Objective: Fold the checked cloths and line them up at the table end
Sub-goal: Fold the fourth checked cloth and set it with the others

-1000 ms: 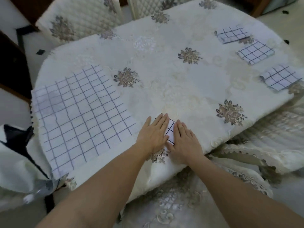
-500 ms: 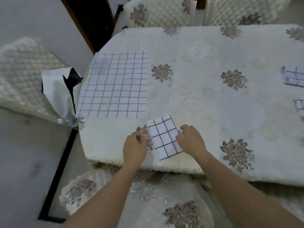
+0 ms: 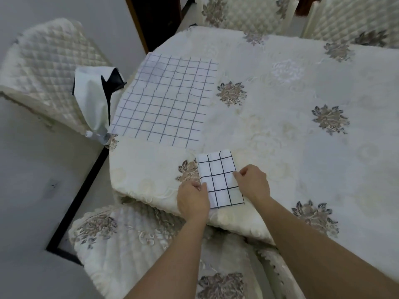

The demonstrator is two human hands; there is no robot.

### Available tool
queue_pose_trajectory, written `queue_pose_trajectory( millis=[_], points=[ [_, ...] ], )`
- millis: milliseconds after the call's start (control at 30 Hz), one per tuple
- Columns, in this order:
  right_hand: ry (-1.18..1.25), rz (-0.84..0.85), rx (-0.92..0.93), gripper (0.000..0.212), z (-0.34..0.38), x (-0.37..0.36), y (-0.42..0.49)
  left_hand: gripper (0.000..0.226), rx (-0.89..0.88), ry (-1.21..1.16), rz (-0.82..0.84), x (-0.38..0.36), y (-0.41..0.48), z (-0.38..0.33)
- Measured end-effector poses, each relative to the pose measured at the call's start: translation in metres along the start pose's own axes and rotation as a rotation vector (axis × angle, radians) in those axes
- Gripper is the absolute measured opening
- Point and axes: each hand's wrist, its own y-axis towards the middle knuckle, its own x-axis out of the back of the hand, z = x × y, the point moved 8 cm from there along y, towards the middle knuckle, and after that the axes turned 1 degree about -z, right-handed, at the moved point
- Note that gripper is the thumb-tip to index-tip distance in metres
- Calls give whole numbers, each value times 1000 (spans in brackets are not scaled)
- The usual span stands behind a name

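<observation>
Left hand (image 3: 193, 199) reached cloth (image 3: 220, 180); lengthwise outward

A folded cloth (image 3: 220, 180) lies on the table (image 3: 302, 147) at its near edge, the left hand (image 3: 193, 200) gripping its left side and the right hand (image 3: 253, 183) pinching its right side. Behind it and to the left, a spread-out cloth (image 3: 166, 100) lies flat at the table's left end, just apart from it. The left chair (image 3: 47, 67) stands off that end with a bag (image 3: 92, 100) on it beside the table corner, the near chair (image 3: 129, 244) sits below the near edge, and the far chairs (image 3: 244, 11) stand behind the table.
</observation>
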Motion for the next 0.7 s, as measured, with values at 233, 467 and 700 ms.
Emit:
queue_pose_trajectory(
  millis=[233,467,700],
  points=[
    [-4,20,7,16,-2,-6,-1,26,64,-20,-85,-5,-9,-2],
    [-52,84,24,25,5,-7,-1,22,16,86,-31,-12,1,-4],
    [1,81,25,18,4,-13,-1,8,-245,199,-109,-10,-10,-27]
  ],
)
